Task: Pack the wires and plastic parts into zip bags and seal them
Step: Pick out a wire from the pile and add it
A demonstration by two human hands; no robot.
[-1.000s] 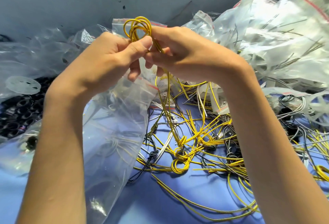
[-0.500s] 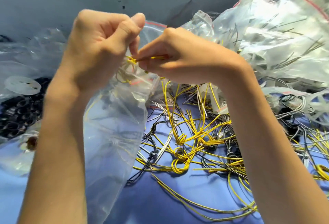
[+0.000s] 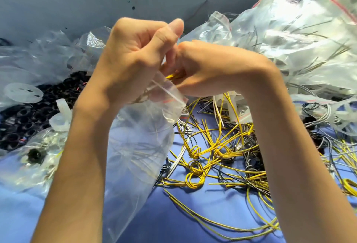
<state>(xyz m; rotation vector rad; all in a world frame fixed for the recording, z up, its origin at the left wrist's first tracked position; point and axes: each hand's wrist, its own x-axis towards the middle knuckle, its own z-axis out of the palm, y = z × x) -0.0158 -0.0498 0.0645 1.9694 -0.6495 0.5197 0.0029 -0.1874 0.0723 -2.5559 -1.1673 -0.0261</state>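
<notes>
My left hand (image 3: 133,59) grips the mouth of a clear zip bag (image 3: 139,146) that hangs down between my forearms. My right hand (image 3: 208,69) meets it at the bag's red-lined opening and pinches a coiled yellow wire (image 3: 172,76), of which only a short piece shows between the fingers. Faint wire strands show through the bag's plastic. A tangle of loose yellow, black and white wires (image 3: 218,156) lies on the blue cloth under my right forearm.
A heap of clear zip bags (image 3: 301,49), some holding wires, rises at the right. At the left lie black rings (image 3: 25,115), translucent plastic discs (image 3: 23,92) and a filled bag (image 3: 36,156). A grey wall closes the back.
The yellow coil, held up above both hands a second ago, has gone down into the bag's mouth. My left hand rose and took the bag's opening; both hands drew closer together.
</notes>
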